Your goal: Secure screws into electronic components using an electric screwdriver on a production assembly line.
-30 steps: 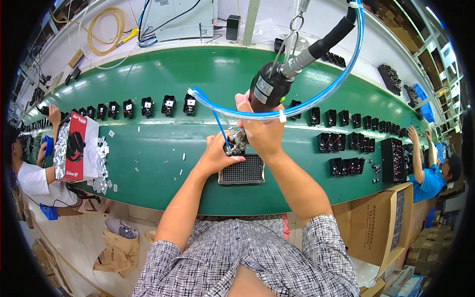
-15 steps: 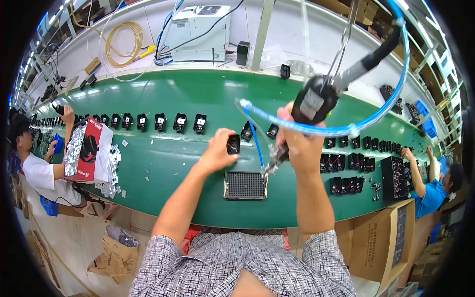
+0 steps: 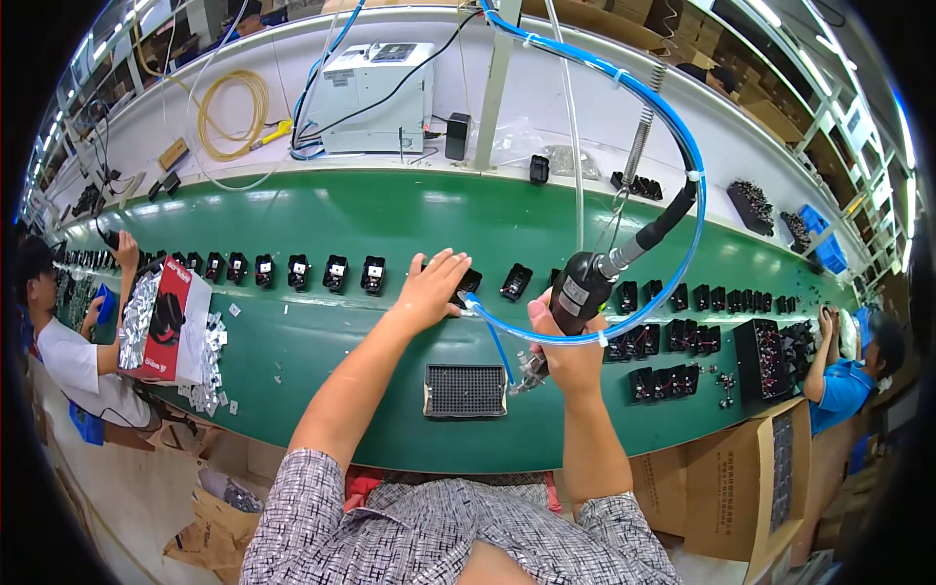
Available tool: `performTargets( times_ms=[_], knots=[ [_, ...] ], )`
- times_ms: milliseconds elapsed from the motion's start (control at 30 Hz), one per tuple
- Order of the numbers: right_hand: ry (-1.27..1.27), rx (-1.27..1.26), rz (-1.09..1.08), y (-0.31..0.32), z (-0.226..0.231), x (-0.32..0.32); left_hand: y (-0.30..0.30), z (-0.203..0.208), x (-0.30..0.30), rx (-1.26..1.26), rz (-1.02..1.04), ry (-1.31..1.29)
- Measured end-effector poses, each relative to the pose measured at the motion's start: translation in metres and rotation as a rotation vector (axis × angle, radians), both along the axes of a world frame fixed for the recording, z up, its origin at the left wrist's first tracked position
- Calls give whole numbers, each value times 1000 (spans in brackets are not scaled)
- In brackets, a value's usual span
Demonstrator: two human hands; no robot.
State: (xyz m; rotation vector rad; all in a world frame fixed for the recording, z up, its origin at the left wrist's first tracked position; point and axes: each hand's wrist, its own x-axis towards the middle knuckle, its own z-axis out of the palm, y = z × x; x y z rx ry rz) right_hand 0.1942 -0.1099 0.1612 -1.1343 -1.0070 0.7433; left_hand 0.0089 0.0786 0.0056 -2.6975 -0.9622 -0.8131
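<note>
My left hand (image 3: 434, 291) reaches to the row of small black cases. Its fingers and thumb close around the left side of one black case (image 3: 471, 284), partly covering it. In my right hand (image 3: 575, 363) is a black power screwdriver (image 3: 577, 292), hung from a coiled spring (image 3: 643, 132) and fitted with a blue hose (image 3: 694, 229). The driver's metal tip (image 3: 529, 373) points down and left, beside a dark gridded tray (image 3: 466, 417) and off the cases. Another black case (image 3: 517, 282) stands between my hands.
Black cases (image 3: 373, 275) line the green table (image 3: 331, 390) to the left; grouped cases (image 3: 655, 384) stand right. A red and white box (image 3: 185, 312) of silvery pieces is near a co-worker (image 3: 83, 351) at left. Another co-worker (image 3: 838, 366) sits at right. A white machine (image 3: 375, 97) stands behind.
My left hand has moved forward to the row; the case it held apart earlier is no longer seen separately. My right hand has brought the screwdriver lower and closer to me. The view has shifted slightly.
</note>
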Motion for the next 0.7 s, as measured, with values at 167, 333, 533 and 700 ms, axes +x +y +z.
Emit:
performTargets(
  times_ms=[167, 333, 533, 700],
  knots=[
    [62, -61, 74, -2, 0, -7, 10, -14, 7, -105, -109, 73],
    [24, 85, 93, 15, 12, -19, -56, -15, -5, -524, -131, -275],
    [92, 161, 164, 58, 9, -54, -97, -40, -21, -811, -92, -424],
    [81, 210, 193, 75, -13, -74, -103, -38, -22, -938, -126, -558]
  ],
)
